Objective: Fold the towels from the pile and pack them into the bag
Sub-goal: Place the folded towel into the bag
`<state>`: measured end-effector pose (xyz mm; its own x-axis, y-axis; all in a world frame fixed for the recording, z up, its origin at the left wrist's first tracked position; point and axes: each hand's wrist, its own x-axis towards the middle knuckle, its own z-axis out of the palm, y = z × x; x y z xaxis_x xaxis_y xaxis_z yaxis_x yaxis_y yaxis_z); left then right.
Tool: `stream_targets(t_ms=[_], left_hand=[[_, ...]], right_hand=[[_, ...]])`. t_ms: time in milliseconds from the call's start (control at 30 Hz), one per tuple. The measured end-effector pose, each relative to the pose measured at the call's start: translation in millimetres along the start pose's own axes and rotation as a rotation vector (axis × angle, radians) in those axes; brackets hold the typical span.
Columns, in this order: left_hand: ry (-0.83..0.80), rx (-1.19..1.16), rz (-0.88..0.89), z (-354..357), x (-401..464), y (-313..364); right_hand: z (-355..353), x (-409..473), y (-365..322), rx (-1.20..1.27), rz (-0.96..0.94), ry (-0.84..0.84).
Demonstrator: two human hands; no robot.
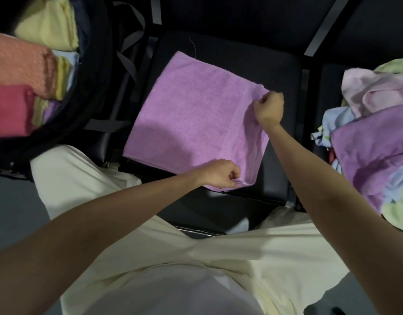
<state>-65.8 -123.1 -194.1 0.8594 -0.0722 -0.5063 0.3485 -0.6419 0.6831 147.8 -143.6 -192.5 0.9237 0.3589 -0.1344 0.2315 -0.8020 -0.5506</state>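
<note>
Pinching the near corner of the purple towel (191,114), the left hand (221,173) is curled tight; beyond it the right hand (268,108) grips the far corner likewise. Soft, light terry will sag, so corners suit; it lies on the seat (277,169) between both hands, bag (91,87) left of them, pile (373,133) right.

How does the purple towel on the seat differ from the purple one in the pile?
The purple towel on the seat lies flat and smooth; the purple towel in the pile is crumpled. The left hand and right hand pinch the seat one's corners; the pile one is untouched among other towels. Both look the same lilac terry.
</note>
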Motion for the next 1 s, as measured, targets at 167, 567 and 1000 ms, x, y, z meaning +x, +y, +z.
stream_targets(t_ms=[167,567,1000], left_hand=[[-0.001,0.018,0.015,-0.5,-1.1,0.2],[-0.005,0.046,0.041,-0.2,-4.2,1.7],[-0.006,0.077,0.03,7.5,1.4,0.5]], right_hand=[[2.2,-27.6,-11.9,-0.202,-0.496,-0.181],[11.1,-8.0,-10.0,-0.003,-0.302,-0.22],[-10.2,-6.2,-21.5,0.314,-0.295,0.056]])
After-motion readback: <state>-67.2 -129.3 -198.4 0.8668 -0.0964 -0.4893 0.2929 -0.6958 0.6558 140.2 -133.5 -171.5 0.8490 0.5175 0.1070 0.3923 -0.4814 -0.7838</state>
